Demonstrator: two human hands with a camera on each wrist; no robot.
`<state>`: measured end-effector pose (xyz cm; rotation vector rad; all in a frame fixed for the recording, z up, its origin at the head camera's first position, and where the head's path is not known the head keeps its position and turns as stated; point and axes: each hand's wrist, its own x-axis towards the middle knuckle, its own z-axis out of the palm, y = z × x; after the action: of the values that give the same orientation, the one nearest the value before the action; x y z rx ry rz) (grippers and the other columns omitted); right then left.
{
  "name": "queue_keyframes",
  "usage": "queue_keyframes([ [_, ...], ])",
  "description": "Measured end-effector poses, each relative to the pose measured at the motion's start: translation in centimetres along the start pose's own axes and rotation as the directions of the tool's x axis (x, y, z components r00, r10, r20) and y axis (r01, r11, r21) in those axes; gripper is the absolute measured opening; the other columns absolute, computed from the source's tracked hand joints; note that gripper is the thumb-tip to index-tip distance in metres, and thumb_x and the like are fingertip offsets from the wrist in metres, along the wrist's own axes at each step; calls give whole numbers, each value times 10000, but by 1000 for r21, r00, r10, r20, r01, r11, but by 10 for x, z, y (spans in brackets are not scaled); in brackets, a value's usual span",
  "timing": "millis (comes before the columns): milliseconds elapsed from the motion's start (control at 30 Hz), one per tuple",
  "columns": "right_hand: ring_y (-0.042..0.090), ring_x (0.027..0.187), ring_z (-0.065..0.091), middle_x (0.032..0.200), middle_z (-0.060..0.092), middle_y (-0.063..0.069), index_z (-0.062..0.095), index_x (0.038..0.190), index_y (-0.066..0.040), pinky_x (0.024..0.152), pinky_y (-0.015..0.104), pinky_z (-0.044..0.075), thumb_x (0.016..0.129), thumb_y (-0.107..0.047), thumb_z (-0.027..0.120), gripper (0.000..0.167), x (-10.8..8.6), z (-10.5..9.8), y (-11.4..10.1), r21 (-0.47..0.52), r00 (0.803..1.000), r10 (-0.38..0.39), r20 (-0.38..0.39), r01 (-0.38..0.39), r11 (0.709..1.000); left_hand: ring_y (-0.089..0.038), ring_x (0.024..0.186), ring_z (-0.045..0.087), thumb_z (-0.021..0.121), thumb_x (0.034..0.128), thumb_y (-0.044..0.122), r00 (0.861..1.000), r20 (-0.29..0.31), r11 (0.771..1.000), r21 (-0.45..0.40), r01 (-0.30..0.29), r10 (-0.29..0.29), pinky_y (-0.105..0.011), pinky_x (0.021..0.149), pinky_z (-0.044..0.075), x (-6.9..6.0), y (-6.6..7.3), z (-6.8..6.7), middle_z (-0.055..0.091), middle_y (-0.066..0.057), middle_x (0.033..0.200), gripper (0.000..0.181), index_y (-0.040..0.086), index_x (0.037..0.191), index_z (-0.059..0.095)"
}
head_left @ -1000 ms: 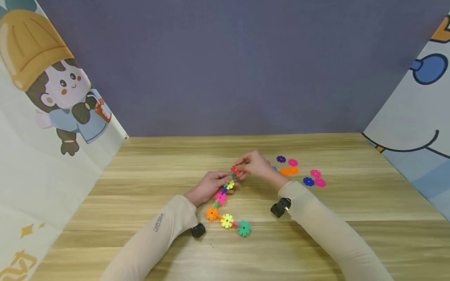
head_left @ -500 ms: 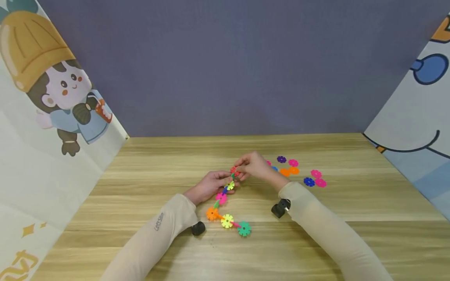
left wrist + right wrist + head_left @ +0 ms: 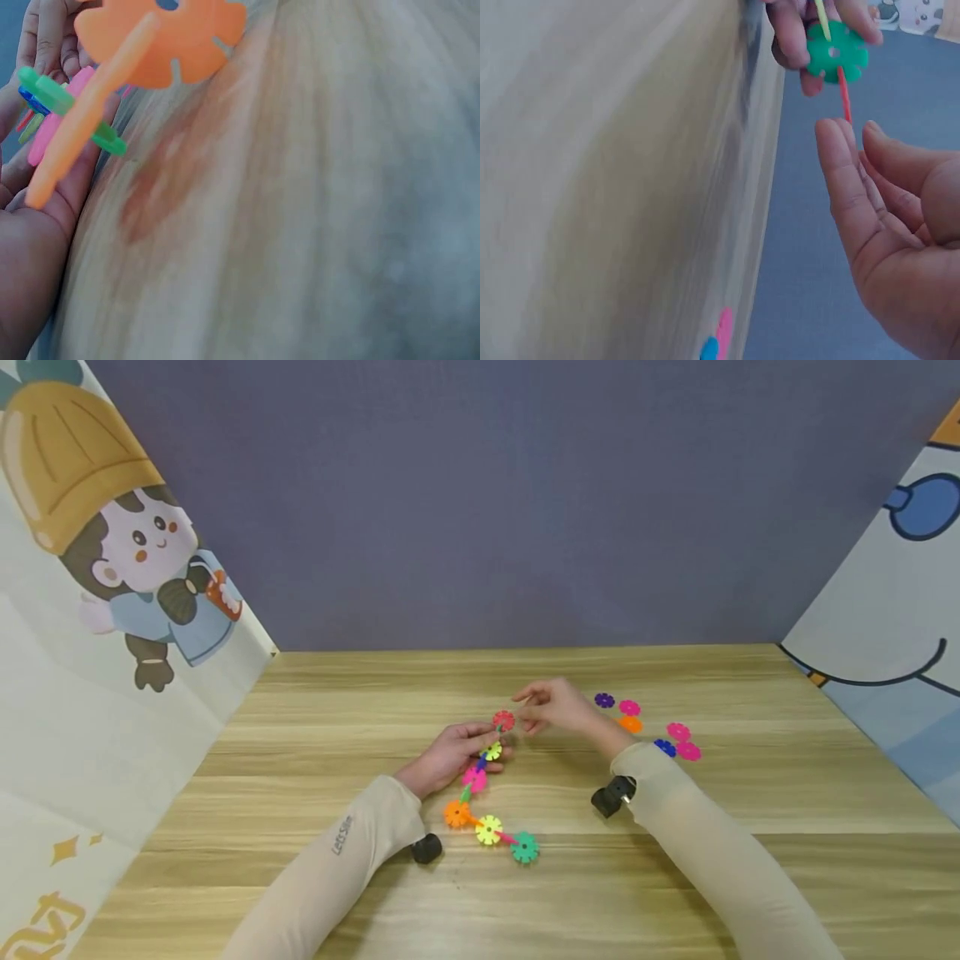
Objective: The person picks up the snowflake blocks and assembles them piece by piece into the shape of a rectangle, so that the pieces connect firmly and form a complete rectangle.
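Observation:
A chain of slotted flower-shaped plastic discs hangs from my left hand [image 3: 450,756], whose thumb and fingers pinch it near the upper yellow disc [image 3: 492,750] and the green disc [image 3: 837,54]. At the chain's top, a red disc [image 3: 503,720] stands in a slot of that green one. Lower down come a pink disc [image 3: 474,779], an orange disc [image 3: 161,45], a second yellow disc [image 3: 488,830] and a green end disc [image 3: 524,847]. Just right of the red disc, my right hand [image 3: 562,706] is loosely bent and holds nothing.
Loose discs lie on the wood-grain table [image 3: 337,710] to the right: a purple disc [image 3: 604,700], an orange disc [image 3: 631,724], a blue disc [image 3: 664,747] and several pink discs [image 3: 687,751]. The right forearm partly covers this group. A grey-blue panel [image 3: 517,510] stands behind.
My right hand has let go of the red disc and drawn a little to the right. The red disc stays on the chain, and my left hand keeps its hold.

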<state>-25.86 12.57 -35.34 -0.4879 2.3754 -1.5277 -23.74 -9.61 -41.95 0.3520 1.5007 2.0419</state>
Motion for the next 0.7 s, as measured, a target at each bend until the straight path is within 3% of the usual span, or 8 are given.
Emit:
queue_keyframes([
  [100,214,690,685,928,650,328,531,1242,204,727,462,611,925,105,605,340,-4,-6,0,33,1000,6,-17,-6,999,-231,1009,683,496,1041,51,1000,-8,1000,-5,-1,1,-380,868,583,-1,0,1,501,-297,1394,522,-41,1514,294],
  [267,252,728,706,1009,625,364,535,1262,187,752,467,607,941,73,609,349,-10,-22,1,34,997,35,-64,-33,999,-230,965,697,500,1040,63,1000,-4,1000,-12,0,0,-385,852,589,-2,1,1,505,-238,1304,564,113,1556,279],
  [500,279,766,712,1077,602,380,504,1307,183,749,444,608,938,70,617,401,-16,-44,13,34,986,92,-136,-88,996,-223,921,712,463,1048,50,1000,0,999,-43,-3,3,-375,859,583,-4,1,0,502,-160,1148,590,128,1580,219],
  [700,331,824,716,1015,653,309,517,1269,205,756,399,610,915,98,627,386,-22,-52,25,-23,979,92,-184,-97,995,-235,953,707,461,1051,49,1000,-21,999,-46,-19,18,-374,881,575,-7,0,2,465,-211,1248,610,136,1588,184],
])
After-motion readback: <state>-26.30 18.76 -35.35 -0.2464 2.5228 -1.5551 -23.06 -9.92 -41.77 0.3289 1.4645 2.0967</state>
